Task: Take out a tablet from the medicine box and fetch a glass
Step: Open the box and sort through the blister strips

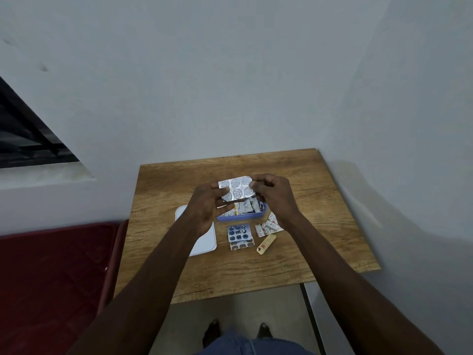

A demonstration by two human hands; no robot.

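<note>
A silver blister strip with several tablet pockets is held up over the table between both hands. My left hand pinches its left edge and my right hand pinches its right edge. Just below the strip sits the blue medicine box, open and packed with more strips; my hands hide part of it. No glass is in view.
The box's white lid lies left of the box on the wooden table. A dark blue blister strip, a red-and-white strip and a small yellow pack lie in front. Walls close the back and right; a red mattress is at left.
</note>
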